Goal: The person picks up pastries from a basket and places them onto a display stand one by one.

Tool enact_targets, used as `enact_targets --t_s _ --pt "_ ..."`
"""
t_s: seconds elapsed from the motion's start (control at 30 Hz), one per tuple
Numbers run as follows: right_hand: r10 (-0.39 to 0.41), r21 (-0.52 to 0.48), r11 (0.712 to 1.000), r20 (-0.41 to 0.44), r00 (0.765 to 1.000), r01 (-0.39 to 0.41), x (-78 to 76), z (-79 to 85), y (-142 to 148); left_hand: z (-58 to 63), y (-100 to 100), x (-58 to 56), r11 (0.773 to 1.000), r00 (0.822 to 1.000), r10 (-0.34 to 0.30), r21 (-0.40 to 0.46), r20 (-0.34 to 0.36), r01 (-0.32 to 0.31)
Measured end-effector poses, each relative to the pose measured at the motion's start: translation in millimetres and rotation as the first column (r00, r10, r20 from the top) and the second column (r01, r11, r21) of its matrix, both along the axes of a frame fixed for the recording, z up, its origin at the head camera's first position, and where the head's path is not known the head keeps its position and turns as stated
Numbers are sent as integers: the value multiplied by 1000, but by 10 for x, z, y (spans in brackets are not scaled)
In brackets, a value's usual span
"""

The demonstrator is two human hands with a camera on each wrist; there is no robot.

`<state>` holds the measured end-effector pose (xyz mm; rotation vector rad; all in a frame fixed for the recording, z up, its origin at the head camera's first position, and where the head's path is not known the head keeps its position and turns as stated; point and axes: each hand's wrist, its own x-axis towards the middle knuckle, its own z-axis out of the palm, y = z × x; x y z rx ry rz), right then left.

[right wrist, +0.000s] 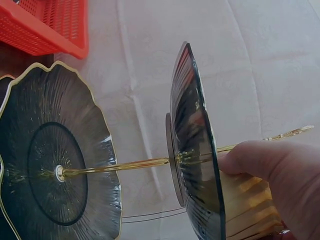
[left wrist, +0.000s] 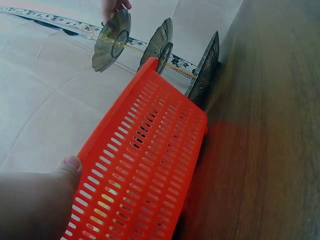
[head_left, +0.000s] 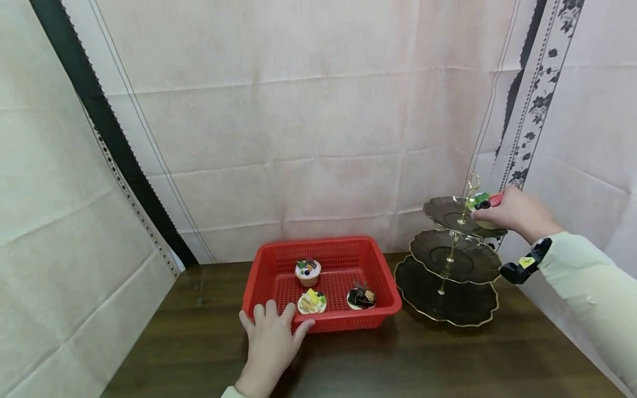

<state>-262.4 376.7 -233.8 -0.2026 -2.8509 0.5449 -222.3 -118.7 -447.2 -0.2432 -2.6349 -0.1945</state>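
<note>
My right hand (head_left: 527,214) pinches a cupcake (right wrist: 250,205) with green, dark and red toppings, at the top plate of a three-tiered cake stand (head_left: 443,260). In the right wrist view the cupcake's pale ridged side is right against that plate; whether its base rests there I cannot tell. The left hand (head_left: 271,342), fingers spread, rests on the front rim of a red plastic basket (head_left: 343,322). Inside the basket sit a cupcake with berries (head_left: 308,272), one with yellow fruit (head_left: 312,302) and one with dark chocolate topping (head_left: 361,297).
The stand has a thin gold post with a loop handle (head_left: 474,181) on top and dark plates with wavy gold edges. It stands just right of the basket on the brown wooden table (head_left: 199,337). Pale cloth (head_left: 298,121) hangs behind and at both sides.
</note>
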Motion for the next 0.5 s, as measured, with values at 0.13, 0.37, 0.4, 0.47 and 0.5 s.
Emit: enact_targets --t_s 0.13,0.37,0.4,0.47,0.5 --pt "-11 -15 1000 -1 1000 11 -7 5 1 2 -11 -12 1000 999 -8 -1 -41 8" --pt "28 -39 999 4 1000 -28 -21 -12 -7 4 -4 8 1000 1000 -9 -5 -26 9" --pt "29 -42 999 1 1000 -29 -23 -21 -5 5 -2 15 1000 1000 -7 -6 -25 7" --pt "30 -46 998 -4 1000 -30 -19 -21 3 9 2 13 1000 1000 -7 -5 -25 7" --pt "31 -52 998 -6 1000 -31 -16 -21 8 8 5 12 1000 1000 -8 -5 -26 8"
